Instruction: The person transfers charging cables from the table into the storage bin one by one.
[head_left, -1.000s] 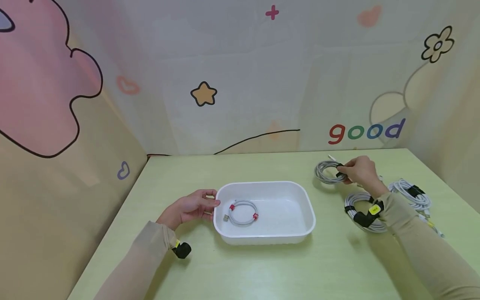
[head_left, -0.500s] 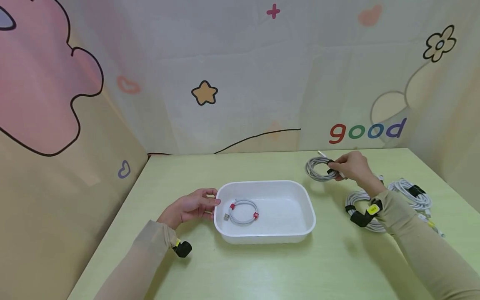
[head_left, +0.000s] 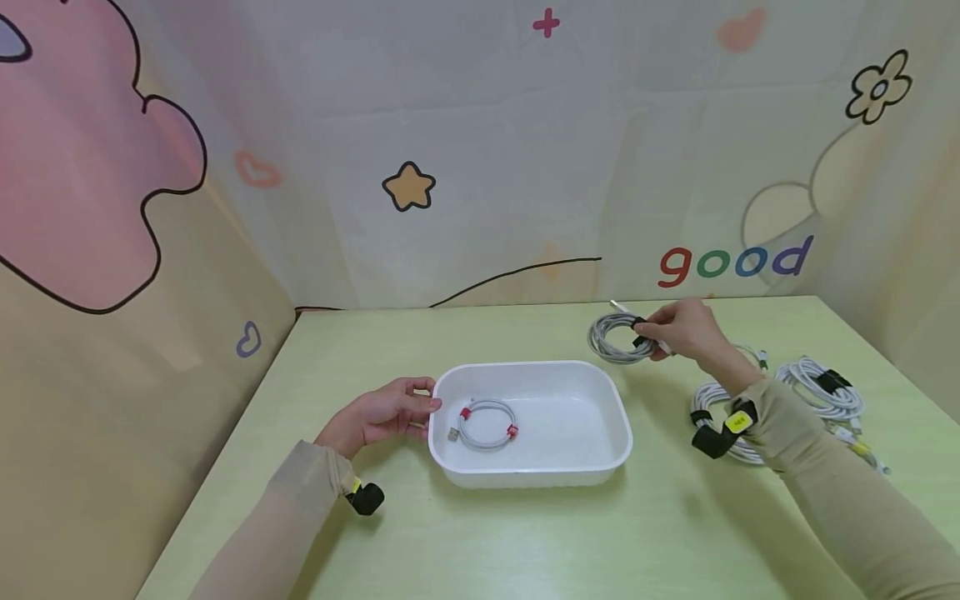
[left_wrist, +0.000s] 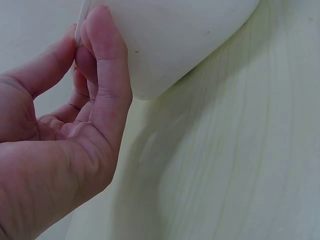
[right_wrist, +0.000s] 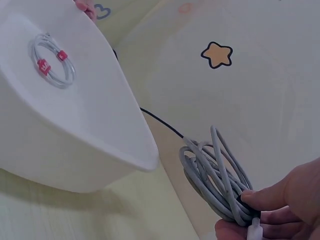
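My left hand (head_left: 382, 414) pinches the left rim of a white plastic basin (head_left: 577, 425) between thumb and fingers, as the left wrist view also shows. Inside the basin, on its left side, lies a small coiled white USB cable (head_left: 486, 425) with red ties. Off the basin's far right corner, my right hand (head_left: 686, 329) holds a coiled grey cable (head_left: 611, 340) above the table, gripping it at its black strap. In the right wrist view the thumb (right_wrist: 265, 197) presses on that strap, and a white plug (right_wrist: 255, 230) sticks out below.
Several coiled white cables lie at the table's right side, among them a black-strapped coil (head_left: 821, 387) and one coil (head_left: 742, 450) partly hidden by the right wrist. A patterned cloth (head_left: 480, 208) stands behind the table (head_left: 360, 350).
My right hand has moved left with the grey cable coil, towards the basin's far right corner. The left hand and the basin have stayed in place.
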